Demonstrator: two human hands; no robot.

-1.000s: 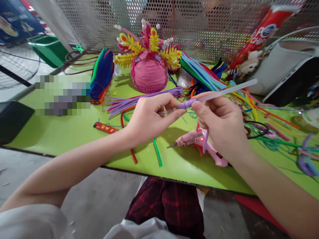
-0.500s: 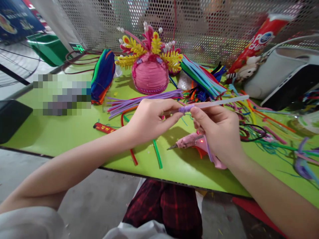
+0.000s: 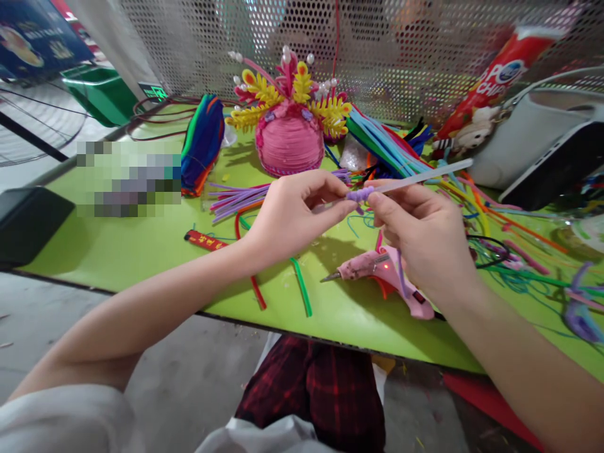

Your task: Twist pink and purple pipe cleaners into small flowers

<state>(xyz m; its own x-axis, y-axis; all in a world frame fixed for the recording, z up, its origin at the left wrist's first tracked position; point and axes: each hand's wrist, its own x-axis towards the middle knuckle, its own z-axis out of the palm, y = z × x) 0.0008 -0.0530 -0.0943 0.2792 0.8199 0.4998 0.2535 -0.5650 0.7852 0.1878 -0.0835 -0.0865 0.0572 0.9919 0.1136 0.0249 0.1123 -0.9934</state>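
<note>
Over the green table (image 3: 117, 245) my left hand (image 3: 292, 214) pinches one end of a pale glue stick (image 3: 425, 176). A purple pipe cleaner (image 3: 359, 194) is coiled around the stick between my two hands. My right hand (image 3: 425, 236) grips the stick beside the coil, and the pipe cleaner's loose tail hangs down past its palm. Below my right hand a pink glue gun (image 3: 382, 277) lies on the table with a red light lit.
A pink pipe-cleaner crown with yellow leaves (image 3: 289, 126) stands at the back. Bundles of coloured pipe cleaners (image 3: 387, 148) and a purple bunch (image 3: 245, 196) lie around it. A red chips tube (image 3: 491, 82), a plush toy (image 3: 472, 129) and a grey case (image 3: 538, 138) sit at the right.
Both hands have turned the stick slightly and shifted a little; the purple coil stays between my fingers. The view has drifted left.
</note>
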